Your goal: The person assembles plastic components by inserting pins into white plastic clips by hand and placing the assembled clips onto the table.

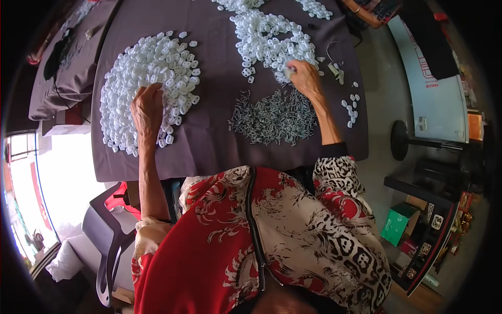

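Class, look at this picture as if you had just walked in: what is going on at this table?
A person sits at a table under a dark cloth. The left hand rests on a big pile of small white plastic pieces; the right hand pinches one at the edge of a second white pile. A heap of small grey metal pieces lies between the hands.

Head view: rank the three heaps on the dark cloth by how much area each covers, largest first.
1. White pile under the left hand
2. White pile at the right hand, though farther away
3. Heap of small dark pieces
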A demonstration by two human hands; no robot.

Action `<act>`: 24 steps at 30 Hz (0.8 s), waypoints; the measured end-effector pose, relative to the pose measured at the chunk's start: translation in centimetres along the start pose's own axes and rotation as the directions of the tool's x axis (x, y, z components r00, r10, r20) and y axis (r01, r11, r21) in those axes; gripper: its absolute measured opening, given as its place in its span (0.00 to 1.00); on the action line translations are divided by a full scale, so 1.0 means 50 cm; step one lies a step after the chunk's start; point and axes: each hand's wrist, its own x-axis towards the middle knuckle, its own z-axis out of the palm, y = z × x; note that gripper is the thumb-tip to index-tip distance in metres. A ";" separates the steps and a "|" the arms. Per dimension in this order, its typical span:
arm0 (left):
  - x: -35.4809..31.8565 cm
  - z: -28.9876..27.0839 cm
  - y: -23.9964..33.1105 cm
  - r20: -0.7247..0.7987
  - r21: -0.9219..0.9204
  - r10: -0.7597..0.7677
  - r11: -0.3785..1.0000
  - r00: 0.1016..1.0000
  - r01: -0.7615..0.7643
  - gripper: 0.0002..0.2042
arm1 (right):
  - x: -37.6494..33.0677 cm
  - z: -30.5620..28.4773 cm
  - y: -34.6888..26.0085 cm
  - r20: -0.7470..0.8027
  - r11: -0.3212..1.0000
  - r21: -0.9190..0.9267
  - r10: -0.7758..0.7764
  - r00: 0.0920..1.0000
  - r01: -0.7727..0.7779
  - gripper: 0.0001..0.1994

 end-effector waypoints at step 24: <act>-0.026 0.173 0.187 0.209 -0.308 0.267 0.931 0.941 -0.196 0.07 | -0.017 -0.005 -0.114 0.034 0.940 0.172 -0.304 0.952 0.294 0.09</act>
